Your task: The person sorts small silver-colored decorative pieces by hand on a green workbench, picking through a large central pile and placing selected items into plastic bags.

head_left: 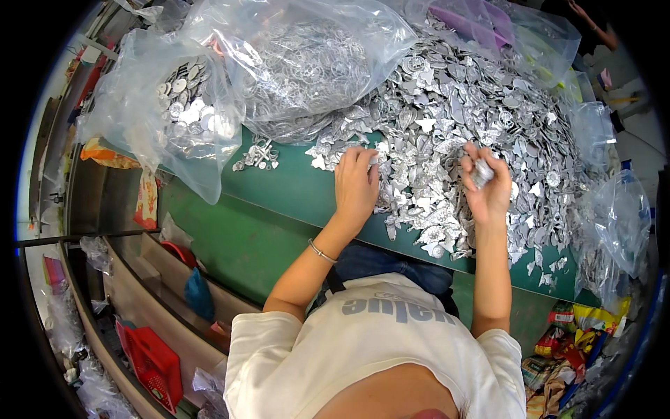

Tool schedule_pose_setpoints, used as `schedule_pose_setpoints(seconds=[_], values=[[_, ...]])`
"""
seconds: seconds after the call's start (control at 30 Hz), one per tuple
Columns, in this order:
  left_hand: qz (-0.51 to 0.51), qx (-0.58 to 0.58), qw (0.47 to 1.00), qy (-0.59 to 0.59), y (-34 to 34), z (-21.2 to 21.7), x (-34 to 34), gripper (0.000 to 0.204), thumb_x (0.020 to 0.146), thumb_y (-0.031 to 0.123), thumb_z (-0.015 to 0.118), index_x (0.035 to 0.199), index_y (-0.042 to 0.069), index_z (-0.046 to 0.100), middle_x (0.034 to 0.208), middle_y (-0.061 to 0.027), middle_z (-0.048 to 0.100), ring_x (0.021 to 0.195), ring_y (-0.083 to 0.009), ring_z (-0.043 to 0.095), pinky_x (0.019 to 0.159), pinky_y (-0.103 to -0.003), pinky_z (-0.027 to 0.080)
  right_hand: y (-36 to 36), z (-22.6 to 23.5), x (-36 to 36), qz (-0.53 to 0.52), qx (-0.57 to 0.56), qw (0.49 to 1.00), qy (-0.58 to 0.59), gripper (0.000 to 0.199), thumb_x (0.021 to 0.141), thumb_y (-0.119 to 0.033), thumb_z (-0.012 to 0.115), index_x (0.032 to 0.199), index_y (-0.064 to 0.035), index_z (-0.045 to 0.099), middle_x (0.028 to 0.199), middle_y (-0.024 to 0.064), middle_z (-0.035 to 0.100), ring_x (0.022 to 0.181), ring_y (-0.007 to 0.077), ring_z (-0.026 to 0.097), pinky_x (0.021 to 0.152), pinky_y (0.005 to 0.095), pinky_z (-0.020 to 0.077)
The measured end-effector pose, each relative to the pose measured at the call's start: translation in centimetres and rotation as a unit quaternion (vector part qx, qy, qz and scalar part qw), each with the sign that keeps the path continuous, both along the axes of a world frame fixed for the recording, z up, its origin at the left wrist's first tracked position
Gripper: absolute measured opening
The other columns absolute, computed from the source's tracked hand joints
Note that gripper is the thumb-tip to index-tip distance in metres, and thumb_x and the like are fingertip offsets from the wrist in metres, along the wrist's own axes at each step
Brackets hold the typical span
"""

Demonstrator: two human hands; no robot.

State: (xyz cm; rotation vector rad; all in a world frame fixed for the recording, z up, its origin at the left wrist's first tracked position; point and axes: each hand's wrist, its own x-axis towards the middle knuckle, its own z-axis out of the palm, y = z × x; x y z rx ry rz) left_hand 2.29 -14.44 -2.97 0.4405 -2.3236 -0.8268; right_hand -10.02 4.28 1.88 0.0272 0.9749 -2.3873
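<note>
Silver stamped metal discs fill a clear plastic bag [178, 105] at the far left of the green surface [279, 202], beside a second bag of wire rings [307, 63]. A few loose rings [257, 155] lie just in front. Next, the left hand [356, 183] rests palm-down, fingers curled on the edge of the big heap of flat metal pieces [460, 119]. The right hand [486, 183] is raised over the heap, closed around a small stack of pieces [481, 172].
</note>
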Motion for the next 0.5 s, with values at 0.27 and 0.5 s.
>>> schedule_pose_setpoints(seconds=[0.27,0.5], values=[[-0.181,-0.015,0.983,-0.022,2.9,1.0,-0.5,0.035,0.074,0.007,0.066,0.108,0.008,0.058,0.11,-0.0084,0.052,0.103,-0.0255,0.049,0.086,-0.037,0.035,-1.2,0.2,3.1,0.008,0.505,0.621,0.599,0.022,0.075,-0.019,0.07,0.093,-0.0062,0.066,0.086,0.0126,0.064,0.061,0.0271,0.061,0.052,0.0355,0.0473],[-0.133,-0.014,0.989,-0.057,2.2,0.5,0.4,0.031,0.075,0.005,0.061,0.106,0.007,0.059,0.111,-0.0096,0.051,0.105,-0.0265,0.046,0.086,-0.038,0.033,-2.2,1.4,3.9,0.107,0.594,0.525,0.601,0.03,0.065,-0.02,0.076,0.087,-0.0046,0.065,0.08,0.0116,0.06,0.067,0.0284,0.061,0.057,0.0368,0.0467]])
